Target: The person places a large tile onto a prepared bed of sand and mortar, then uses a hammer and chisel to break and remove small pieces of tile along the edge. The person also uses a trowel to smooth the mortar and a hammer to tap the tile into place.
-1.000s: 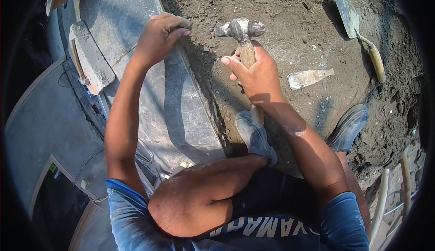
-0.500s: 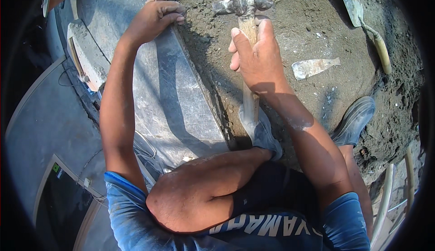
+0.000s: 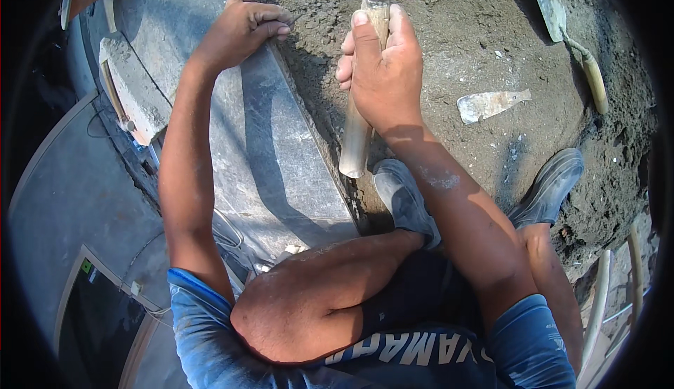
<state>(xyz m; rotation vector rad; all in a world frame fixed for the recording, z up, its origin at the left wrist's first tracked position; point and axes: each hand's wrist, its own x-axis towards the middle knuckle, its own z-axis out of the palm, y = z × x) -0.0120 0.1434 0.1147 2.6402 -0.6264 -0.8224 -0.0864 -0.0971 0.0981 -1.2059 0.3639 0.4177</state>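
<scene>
My right hand (image 3: pixel 386 73) is wrapped round the wooden handle of a hammer (image 3: pixel 356 133). Its grey, dirt-smeared metal head points away from me, above the brown soil. At the slab's long edge, my left hand (image 3: pixel 247 27) is closed in a pinch. A small dark tip shows past its fingers, too little to name. Beneath my left hand and forearm lies a grey stone slab (image 3: pixel 295 171), dusty and partly in shadow. Right of the hammer, a flat, whitish scraper-like blade (image 3: pixel 491 105) rests on the soil.
At the upper right lies a trowel (image 3: pixel 593 80) with a wooden handle. My shoes (image 3: pixel 404 196) stand on the soil. A concrete-smeared block (image 3: pixel 133 90) sits left of the slab, near a cable (image 3: pixel 228 229). Pale poles (image 3: pixel 597 305) stand at the lower right.
The hammer has moved up and slightly left with my right hand, and its handle end now shows beside my shoe. My left hand has barely shifted.
</scene>
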